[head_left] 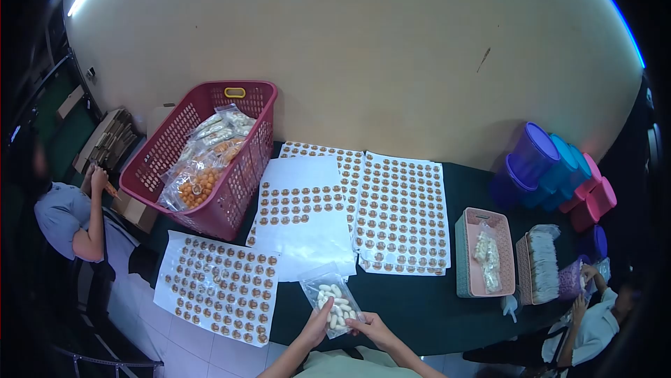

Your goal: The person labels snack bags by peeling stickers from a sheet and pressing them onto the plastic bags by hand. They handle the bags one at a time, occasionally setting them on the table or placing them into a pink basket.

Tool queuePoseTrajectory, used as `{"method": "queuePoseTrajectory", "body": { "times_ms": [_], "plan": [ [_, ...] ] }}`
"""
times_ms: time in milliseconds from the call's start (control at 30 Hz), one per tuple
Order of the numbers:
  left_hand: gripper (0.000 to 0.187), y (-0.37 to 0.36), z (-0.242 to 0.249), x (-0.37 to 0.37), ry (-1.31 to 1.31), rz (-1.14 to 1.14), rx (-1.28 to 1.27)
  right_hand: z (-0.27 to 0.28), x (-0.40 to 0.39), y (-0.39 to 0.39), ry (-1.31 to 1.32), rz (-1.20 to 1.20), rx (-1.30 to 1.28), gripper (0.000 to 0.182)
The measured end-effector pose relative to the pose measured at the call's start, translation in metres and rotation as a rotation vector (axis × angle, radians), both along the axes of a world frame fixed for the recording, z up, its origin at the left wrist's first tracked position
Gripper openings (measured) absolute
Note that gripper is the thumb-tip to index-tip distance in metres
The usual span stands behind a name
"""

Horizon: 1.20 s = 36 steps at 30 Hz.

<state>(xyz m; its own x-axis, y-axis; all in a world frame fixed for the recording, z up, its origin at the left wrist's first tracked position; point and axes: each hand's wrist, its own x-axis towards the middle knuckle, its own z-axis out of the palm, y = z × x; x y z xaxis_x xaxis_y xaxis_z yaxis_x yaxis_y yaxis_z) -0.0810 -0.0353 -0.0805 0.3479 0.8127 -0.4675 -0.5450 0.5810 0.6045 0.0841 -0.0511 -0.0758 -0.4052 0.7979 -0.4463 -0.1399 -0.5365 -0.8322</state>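
A clear plastic bag of white oval pieces is held in front of me at the table's near edge. My left hand grips its lower left side, with the thumb over the front. At the lower right corner, my right hand pinches the plastic. The bag's top tilts away from me, close to a partly used sheet of round stickers. To the left, another sticker sheet overhangs the table edge. Fuller sticker sheets lie stacked at the right.
A dark red basket holds bags of white pieces and orange balls. On the right stand a pink basket with a filled bag, a basket of flat plastic packets and colored tubs. People work at left and right.
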Motion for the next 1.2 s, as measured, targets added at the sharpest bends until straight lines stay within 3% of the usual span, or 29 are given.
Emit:
{"method": "queuePoseTrajectory", "body": {
  "times_ms": [33,133,400,500,567,633,667,733,1000,1100,1167,1200],
  "plan": [
    [0.039,0.000,-0.005,-0.004,0.100,0.018,-0.035,-0.003,-0.004,0.000,0.000,-0.002,0.004,0.023],
    [0.031,0.000,-0.020,-0.019,0.070,0.007,-0.031,-0.008,-0.013,0.001,-0.034,-0.152,0.019,0.023],
    [0.026,0.018,-0.010,-0.048,0.090,0.076,0.103,-0.012,-0.013,0.030,-0.080,0.129,0.062,0.027],
    [0.027,0.025,-0.003,-0.061,0.007,0.246,0.139,-0.026,0.000,0.060,-0.132,-0.037,0.078,0.025],
    [0.027,0.029,-0.002,-0.073,0.019,0.288,0.137,-0.057,0.013,0.090,-0.297,-0.176,0.112,0.024],
    [0.026,0.033,-0.007,-0.086,-0.030,0.356,0.112,-0.095,0.028,0.121,-0.623,-0.332,0.140,0.028],
    [0.025,0.035,-0.008,-0.088,0.005,0.404,0.122,-0.123,0.039,0.135,-0.625,-0.336,0.140,0.028],
    [0.024,0.041,-0.008,-0.094,0.044,0.426,0.122,-0.168,0.058,0.153,-1.172,-0.436,0.634,0.030],
    [0.015,0.055,-0.007,-0.086,0.177,0.479,0.083,-0.170,0.051,0.168,-1.277,-0.398,0.649,0.020],
    [0.015,0.055,-0.012,-0.079,0.146,0.372,0.106,-0.188,0.060,0.181,-1.218,-0.508,0.515,0.013],
    [0.019,0.055,-0.012,-0.076,0.135,0.328,0.131,-0.214,0.076,0.189,-0.969,-0.530,0.314,0.012],
    [0.021,0.055,-0.009,-0.073,0.121,0.338,0.118,-0.210,0.075,0.189,-0.968,-0.530,0.313,0.012]
  ]
}}
